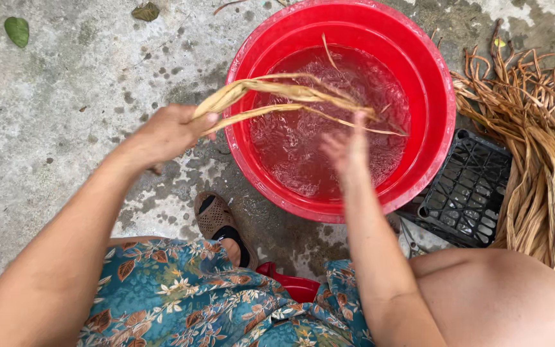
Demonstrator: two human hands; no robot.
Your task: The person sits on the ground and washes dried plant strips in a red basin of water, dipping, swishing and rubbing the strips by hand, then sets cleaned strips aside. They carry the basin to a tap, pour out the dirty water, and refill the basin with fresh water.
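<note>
- Your left hand (pixel 168 132), just left of the red basin (pixel 431 96), keeps a closed grip on the butt end of a bundle of dried fibre strips (pixel 290 96).
- Your right hand (pixel 348 151) is spread open over the basin, fingertips touching the strip tips; it grasps nothing.
- The bundle spans the basin above the water (pixel 297 160); judged from this, soaking is in hand.
- Most stock remains: a tan, curled, stringy pile (pixel 541 148) lies right of the basin, beside a black plastic crate (pixel 470 189).
- The basin is smooth, round plastic on a rough concrete floor (pixel 52 128).
</note>
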